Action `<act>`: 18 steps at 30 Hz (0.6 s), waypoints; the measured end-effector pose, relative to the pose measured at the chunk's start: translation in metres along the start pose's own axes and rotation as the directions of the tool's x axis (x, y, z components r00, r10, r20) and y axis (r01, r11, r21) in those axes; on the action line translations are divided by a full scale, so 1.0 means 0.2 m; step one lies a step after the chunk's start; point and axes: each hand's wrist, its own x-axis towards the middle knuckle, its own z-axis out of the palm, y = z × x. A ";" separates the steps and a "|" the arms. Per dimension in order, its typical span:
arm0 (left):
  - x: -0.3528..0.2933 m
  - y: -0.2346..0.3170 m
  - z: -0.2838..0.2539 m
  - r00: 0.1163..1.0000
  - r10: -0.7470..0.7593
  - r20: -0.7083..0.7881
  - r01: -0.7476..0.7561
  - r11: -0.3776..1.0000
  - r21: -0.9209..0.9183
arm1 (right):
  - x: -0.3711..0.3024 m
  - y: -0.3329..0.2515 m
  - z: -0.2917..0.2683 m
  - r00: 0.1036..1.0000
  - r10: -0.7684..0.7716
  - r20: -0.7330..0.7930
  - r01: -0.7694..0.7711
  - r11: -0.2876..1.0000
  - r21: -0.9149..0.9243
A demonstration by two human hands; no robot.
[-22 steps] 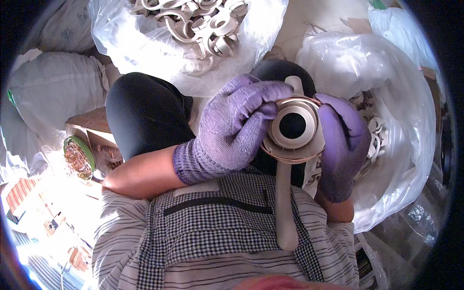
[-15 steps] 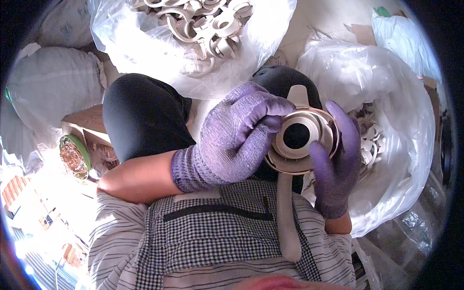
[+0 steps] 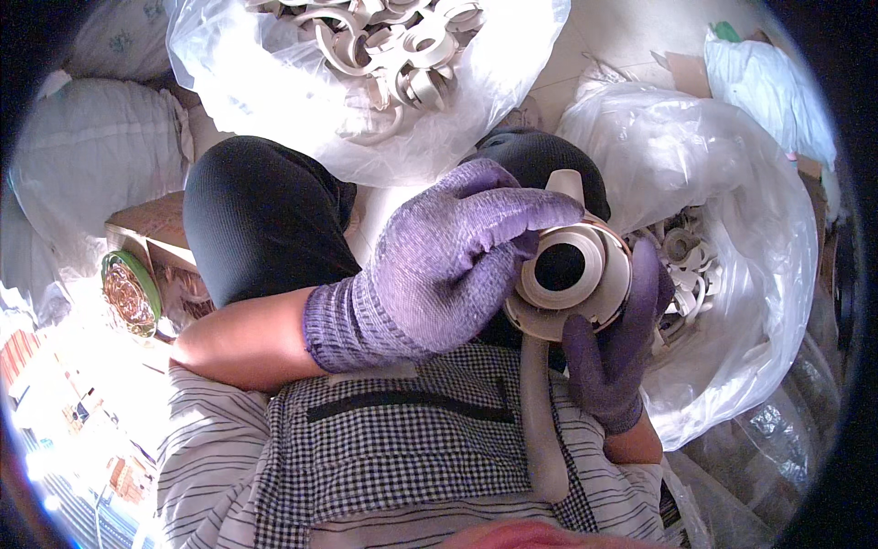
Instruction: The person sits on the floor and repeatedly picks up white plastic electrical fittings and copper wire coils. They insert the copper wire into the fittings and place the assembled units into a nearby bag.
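Note:
A round, cream plastic collar (image 3: 549, 316) with a wide, dark central hole is held over my lap. A short flat tab (image 3: 566, 188) projects at its far side, and a long curved handle (image 3: 545, 430) runs from its near side down over my apron. A thin copper-coloured band edges part of the rim. My left hand (image 3: 448, 256), in a purple knit glove, has its index finger along the far rim and its thumb near the left side; the fingertips' grip is partly hidden. My right hand (image 3: 622, 339), gloved too, clasps the right and near side between thumb and fingers.
A clear plastic bag (image 3: 512, 73) ahead holds many cream curved parts (image 3: 402, 55). Another clear bag (image 3: 741, 339) at the right holds similar pieces (image 3: 686, 265). Beside my left knee are a cardboard box (image 3: 155, 224) and a green-rimmed round holder of copper-coloured rings (image 3: 130, 293).
My right hand has shifted down and left around the collar. The left index finger has slid right along the far rim. The collar has tilted, and less of the copper-coloured band shows.

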 end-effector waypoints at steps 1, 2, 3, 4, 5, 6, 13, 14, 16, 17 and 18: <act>0.00 0.00 0.00 1.000 -0.006 0.000 0.006 1.000 -0.007 | 0.00 0.02 -0.01 1.000 -0.024 0.020 0.024 1.000 -0.011; -0.01 -0.01 0.00 1.000 -0.011 0.001 0.011 1.000 -0.013 | -0.01 0.04 -0.01 0.998 -0.045 0.039 0.046 0.999 -0.022; -0.01 -0.01 0.00 1.000 -0.020 0.008 0.020 1.000 -0.006 | -0.01 0.06 -0.02 0.996 -0.066 0.057 0.068 0.997 -0.031; -0.01 -0.01 -0.01 0.999 -0.030 0.014 0.030 1.000 0.001 | -0.01 0.08 -0.02 0.995 -0.085 0.057 0.087 0.996 -0.031; 0.00 -0.01 -0.01 1.000 -0.003 0.021 0.002 1.000 0.017 | -0.01 0.11 -0.01 0.993 -0.102 0.055 0.104 0.994 -0.032; 0.00 -0.03 -0.01 0.999 0.025 0.028 -0.025 0.999 0.034 | -0.01 0.13 -0.01 0.991 -0.119 0.053 0.121 0.992 -0.033; 0.01 -0.09 -0.05 0.985 0.152 0.086 -0.157 0.986 0.061 | 0.03 0.18 0.01 0.987 -0.157 0.026 0.158 0.986 -0.046; 0.02 -0.09 -0.04 0.986 0.136 0.099 -0.140 0.990 0.031 | 0.03 0.19 0.00 0.989 -0.140 0.046 0.141 0.989 -0.030; 0.02 -0.08 -0.04 0.986 0.107 0.127 -0.104 0.994 -0.029 | 0.06 0.19 0.00 0.984 -0.158 0.076 0.160 0.987 -0.009; 0.02 -0.09 -0.03 0.984 0.109 0.138 -0.105 0.994 -0.040 | 0.09 0.20 0.00 0.977 -0.195 0.085 0.196 0.981 -0.003; 0.02 -0.11 -0.03 0.983 0.111 0.149 -0.105 0.993 -0.051 | 0.10 0.20 0.01 0.974 -0.205 0.092 0.207 0.978 -0.005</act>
